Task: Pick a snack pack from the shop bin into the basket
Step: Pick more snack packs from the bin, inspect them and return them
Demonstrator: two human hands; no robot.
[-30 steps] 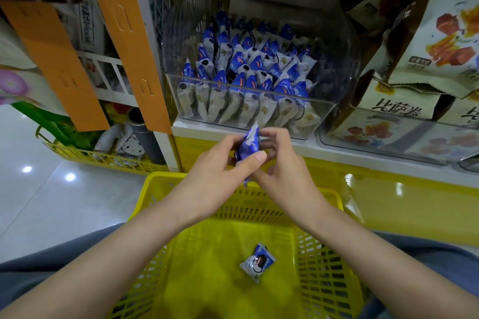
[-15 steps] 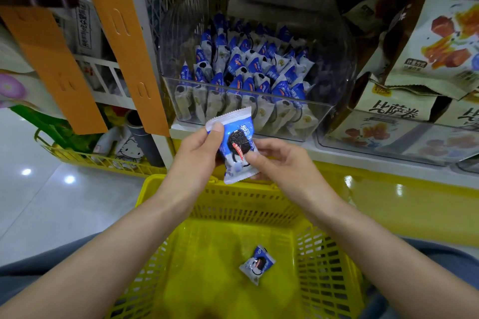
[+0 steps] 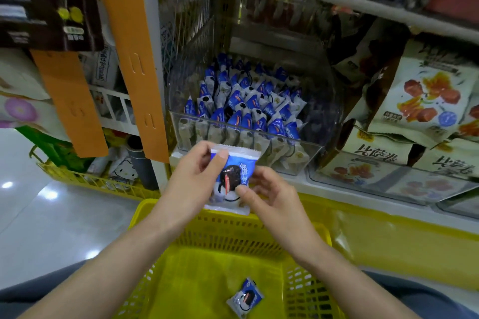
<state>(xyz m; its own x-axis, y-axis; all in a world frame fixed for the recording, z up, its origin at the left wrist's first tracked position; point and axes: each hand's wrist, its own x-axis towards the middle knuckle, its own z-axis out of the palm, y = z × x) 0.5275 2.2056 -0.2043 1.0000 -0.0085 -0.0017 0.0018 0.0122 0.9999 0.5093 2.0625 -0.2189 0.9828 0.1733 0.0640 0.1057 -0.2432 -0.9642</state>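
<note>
A blue and white snack pack (image 3: 234,176) with a dark cookie picture is held upright, face toward me, above the far rim of the yellow basket (image 3: 207,230). My left hand (image 3: 193,181) pinches its upper left corner. My right hand (image 3: 269,195) pinches its lower right edge with the thumb on the front. A second, similar pack (image 3: 245,298) lies on the basket floor. The clear shop bin (image 3: 324,147) just beyond my hands holds several more blue and white packs (image 3: 248,109).
Bags of other snacks (image 3: 425,101) fill clear bins to the right. Orange cardboard strips (image 3: 129,54) hang at the left of the bin. A yellow shelf base (image 3: 401,246) runs below. A yellow wire rack (image 3: 98,184) stands on the shiny floor at left.
The pack went from edge-on between my hands to turned flat, facing me. Both hands kept hold of it, and the view tilted up a little toward the shelf.
</note>
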